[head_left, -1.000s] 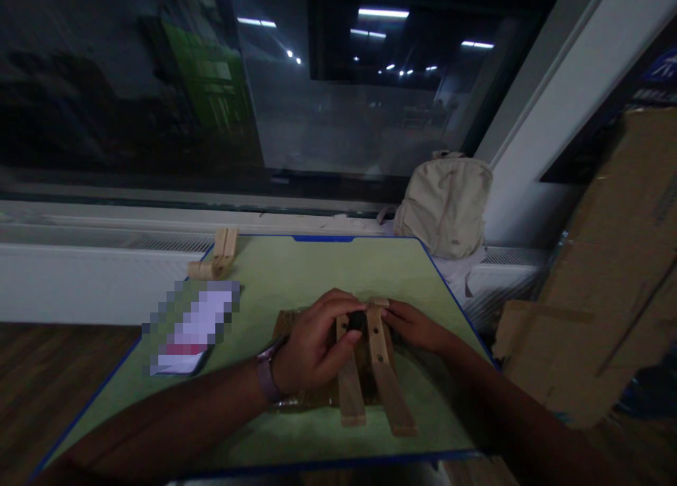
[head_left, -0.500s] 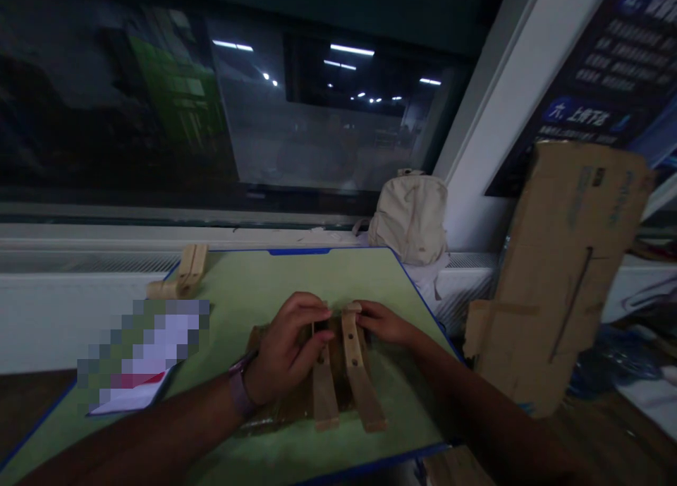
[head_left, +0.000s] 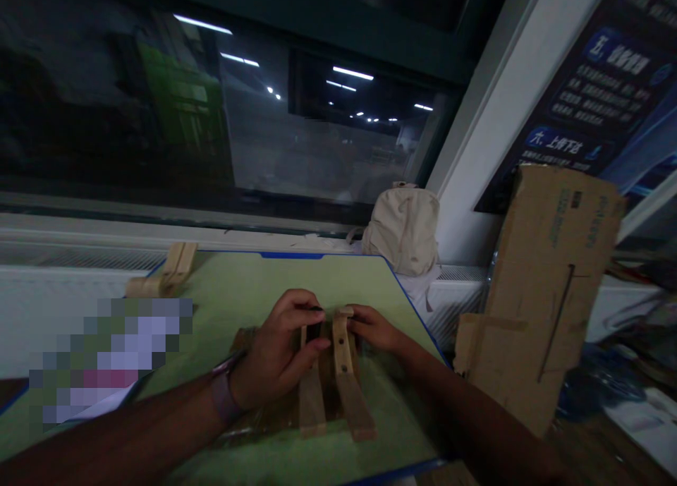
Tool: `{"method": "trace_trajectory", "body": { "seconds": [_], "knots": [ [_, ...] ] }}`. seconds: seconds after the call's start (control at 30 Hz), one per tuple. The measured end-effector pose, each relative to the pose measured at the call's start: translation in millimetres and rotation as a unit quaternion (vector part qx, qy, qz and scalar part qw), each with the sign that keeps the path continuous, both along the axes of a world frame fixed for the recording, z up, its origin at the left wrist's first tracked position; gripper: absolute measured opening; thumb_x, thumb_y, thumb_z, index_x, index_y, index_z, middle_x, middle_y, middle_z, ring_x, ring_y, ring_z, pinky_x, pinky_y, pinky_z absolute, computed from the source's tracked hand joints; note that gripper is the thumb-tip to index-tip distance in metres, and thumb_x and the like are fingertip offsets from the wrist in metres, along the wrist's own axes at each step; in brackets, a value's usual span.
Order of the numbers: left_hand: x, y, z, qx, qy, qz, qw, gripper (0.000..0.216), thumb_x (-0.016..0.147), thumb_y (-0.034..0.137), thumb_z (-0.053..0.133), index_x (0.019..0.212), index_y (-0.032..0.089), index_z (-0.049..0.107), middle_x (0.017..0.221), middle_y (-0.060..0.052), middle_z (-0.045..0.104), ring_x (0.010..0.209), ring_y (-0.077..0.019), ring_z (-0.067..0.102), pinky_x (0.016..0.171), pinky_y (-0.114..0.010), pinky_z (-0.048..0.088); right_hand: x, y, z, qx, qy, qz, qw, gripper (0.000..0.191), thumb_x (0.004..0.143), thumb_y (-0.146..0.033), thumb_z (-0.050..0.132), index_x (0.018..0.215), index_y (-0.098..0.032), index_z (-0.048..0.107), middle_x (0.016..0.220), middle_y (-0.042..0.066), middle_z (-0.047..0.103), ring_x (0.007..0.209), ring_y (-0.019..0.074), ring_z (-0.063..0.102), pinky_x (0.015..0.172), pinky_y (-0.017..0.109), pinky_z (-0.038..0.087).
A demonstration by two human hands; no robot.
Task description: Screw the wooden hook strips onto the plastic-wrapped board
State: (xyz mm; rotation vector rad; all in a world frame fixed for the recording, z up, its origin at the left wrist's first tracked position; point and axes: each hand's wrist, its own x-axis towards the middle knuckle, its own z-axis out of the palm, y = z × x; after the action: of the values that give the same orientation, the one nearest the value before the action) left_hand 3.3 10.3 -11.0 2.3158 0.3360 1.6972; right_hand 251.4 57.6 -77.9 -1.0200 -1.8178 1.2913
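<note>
Two bent wooden pieces lie side by side in front of me on brown wrapping [head_left: 280, 412]. The left wooden piece [head_left: 312, 401] has its far end partly covered by my left hand [head_left: 283, 345], whose thumb and fingers curve round it. A dark patch shows between those fingertips, too dim to make out. The right wooden piece [head_left: 353, 401] has two holes in its upper face. My right hand [head_left: 373, 327] grips its far end from the right side, with some fingers hidden behind the wood.
A green table top [head_left: 238, 274] with a blue edge carries everything. Another pair of joined wooden pieces [head_left: 177, 264] sits at its far left corner, with a blurred-out sheet [head_left: 111, 359] nearer me. A beige backpack [head_left: 405, 225] and a tall cardboard sheet [head_left: 544, 281] stand beyond the right side.
The view has shifted, so the table and hands appear slightly further left. Both hands keep their places at the wooden pieces, with the left fingers moved only slightly.
</note>
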Motion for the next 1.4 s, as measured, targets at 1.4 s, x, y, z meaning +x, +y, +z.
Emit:
{"method": "trace_trajectory", "body": {
  "seconds": [1.4],
  "knots": [
    [-2.2,-7.4,6.4,0.006,0.022,0.047,0.999,0.036,0.091,0.012,0.063,0.124,0.025,0.055,0.104,-0.006,0.059,0.095,-0.0170,0.061,0.079,-0.027,0.054,0.7,-7.1,4.1,0.033,-0.008,0.032,0.999,0.057,0.090,-0.068,0.062,0.115,-0.018,0.075,0.116,0.012,0.075,0.108,0.0275,0.069,0.098,0.046,0.053]
  ]
}}
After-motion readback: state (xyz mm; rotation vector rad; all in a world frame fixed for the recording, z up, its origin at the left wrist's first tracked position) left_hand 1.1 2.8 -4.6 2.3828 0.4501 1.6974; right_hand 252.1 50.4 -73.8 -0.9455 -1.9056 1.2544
